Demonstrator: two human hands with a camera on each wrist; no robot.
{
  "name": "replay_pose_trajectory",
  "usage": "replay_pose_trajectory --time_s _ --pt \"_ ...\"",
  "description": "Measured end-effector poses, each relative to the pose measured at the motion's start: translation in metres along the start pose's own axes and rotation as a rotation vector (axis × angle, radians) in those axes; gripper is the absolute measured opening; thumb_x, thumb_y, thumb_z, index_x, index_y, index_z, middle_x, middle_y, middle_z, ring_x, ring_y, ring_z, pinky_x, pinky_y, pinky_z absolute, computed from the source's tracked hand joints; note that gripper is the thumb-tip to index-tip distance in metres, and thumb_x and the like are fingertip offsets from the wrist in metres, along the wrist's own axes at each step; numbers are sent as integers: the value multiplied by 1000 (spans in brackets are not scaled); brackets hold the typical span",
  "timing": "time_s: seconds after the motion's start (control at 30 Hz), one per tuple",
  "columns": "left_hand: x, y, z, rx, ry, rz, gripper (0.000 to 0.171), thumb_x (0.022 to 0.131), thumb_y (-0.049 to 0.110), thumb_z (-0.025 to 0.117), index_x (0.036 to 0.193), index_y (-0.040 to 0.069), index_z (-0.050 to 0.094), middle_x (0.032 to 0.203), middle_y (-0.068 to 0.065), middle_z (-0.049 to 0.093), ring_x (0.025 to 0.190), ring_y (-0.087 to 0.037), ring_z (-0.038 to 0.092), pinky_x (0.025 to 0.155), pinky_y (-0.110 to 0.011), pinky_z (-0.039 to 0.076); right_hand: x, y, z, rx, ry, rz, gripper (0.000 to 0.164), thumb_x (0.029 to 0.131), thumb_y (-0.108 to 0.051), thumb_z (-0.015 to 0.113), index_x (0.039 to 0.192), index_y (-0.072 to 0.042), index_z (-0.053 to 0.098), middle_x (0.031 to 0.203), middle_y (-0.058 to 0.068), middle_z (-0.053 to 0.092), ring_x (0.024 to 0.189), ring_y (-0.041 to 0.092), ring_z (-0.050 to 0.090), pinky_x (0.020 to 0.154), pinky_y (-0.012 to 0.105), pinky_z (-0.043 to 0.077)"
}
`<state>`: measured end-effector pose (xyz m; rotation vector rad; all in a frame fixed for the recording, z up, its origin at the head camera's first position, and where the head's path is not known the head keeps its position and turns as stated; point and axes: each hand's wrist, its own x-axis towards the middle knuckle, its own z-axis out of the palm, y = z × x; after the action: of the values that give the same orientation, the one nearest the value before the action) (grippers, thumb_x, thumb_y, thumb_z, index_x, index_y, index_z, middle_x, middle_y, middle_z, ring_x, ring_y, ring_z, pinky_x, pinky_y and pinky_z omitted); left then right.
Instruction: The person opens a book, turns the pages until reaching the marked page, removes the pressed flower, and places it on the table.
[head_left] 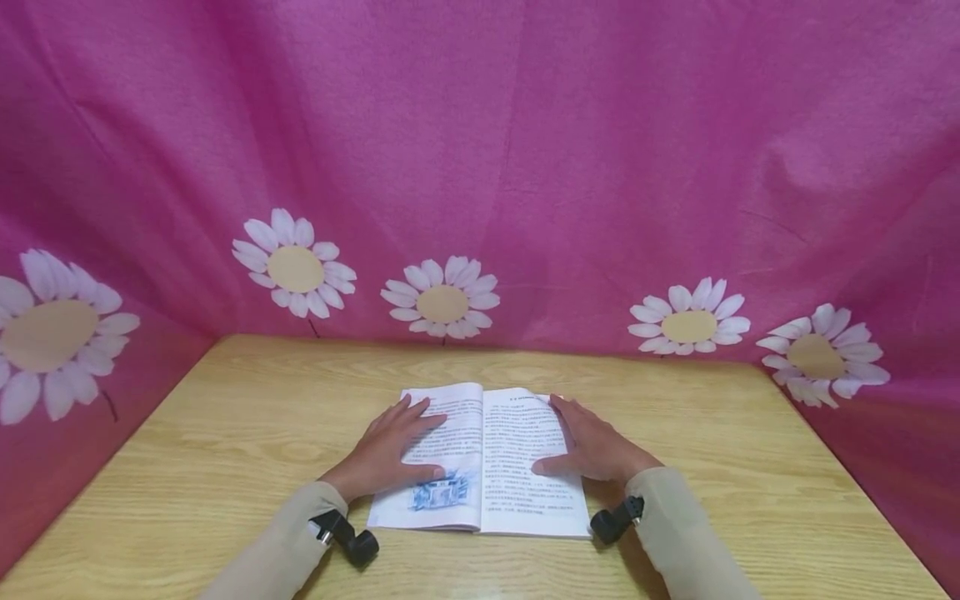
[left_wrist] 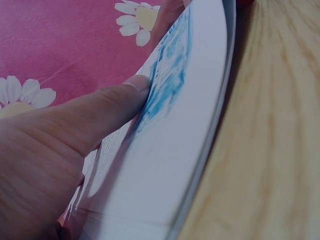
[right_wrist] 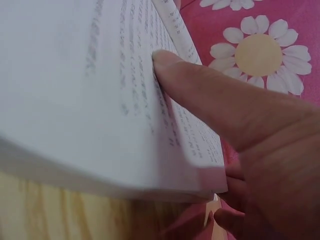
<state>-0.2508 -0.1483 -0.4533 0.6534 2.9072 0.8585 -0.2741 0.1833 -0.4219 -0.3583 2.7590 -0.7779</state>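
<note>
An open book (head_left: 517, 492) lies on the wooden table, with printed text on both pages and a blue picture (head_left: 441, 492) low on the left page. My left hand (head_left: 386, 450) rests on the left page with its fingers spread. In the left wrist view its thumb (left_wrist: 107, 107) touches the page beside the blue picture. At the right edge, my right hand (head_left: 600, 446) holds the book. Its thumb (right_wrist: 210, 92) lies on the text, while other fingers (right_wrist: 236, 192) show beyond and below the page edge in the right wrist view.
The wooden table (head_left: 247, 467) reaches back to a pink curtain (head_left: 525, 167) printed with white daisies, which also borders both sides. Black wrist cameras are strapped at the left sleeve (head_left: 277, 542) and the right sleeve (head_left: 686, 533).
</note>
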Motion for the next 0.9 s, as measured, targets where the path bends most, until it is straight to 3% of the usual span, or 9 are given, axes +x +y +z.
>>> replay_pose_trajectory --time_s 0.27,0.53,0.77,0.9 --pt "-3 -3 2 -4 0 19 84 75 70 66 146 34 42 160 -1 20 148 -28 1 115 -57 7 -2 -5 0 93 -23 -14 117 64 -58 82 154 -15 21 156 7 29 141 31 28 112 57 24" --pt "-1 0 -4 -5 8 21 84 75 69 66 147 32 42 160 -2 21 148 -29 1 115 -58 6 -5 -13 -6 207 -63 -44 93 82 -65 61 155 -23 20 156 3 30 146 33 18 114 59 -7" --pt "-1 2 -3 -20 -1 12 84 75 68 67 147 32 41 160 -2 20 148 -29 1 115 -58 5 -8 -17 -10 379 -18 -52 75 90 -67 46 153 -32 25 156 1 29 143 30 25 113 61 15" --pt "0 0 0 -11 5 15 83 75 68 67 146 32 42 160 -3 22 148 -30 3 115 -58 7 -9 -17 -14 474 29 -69 65 94 -66 35 150 -35 29 155 3 31 143 30 26 112 64 11"
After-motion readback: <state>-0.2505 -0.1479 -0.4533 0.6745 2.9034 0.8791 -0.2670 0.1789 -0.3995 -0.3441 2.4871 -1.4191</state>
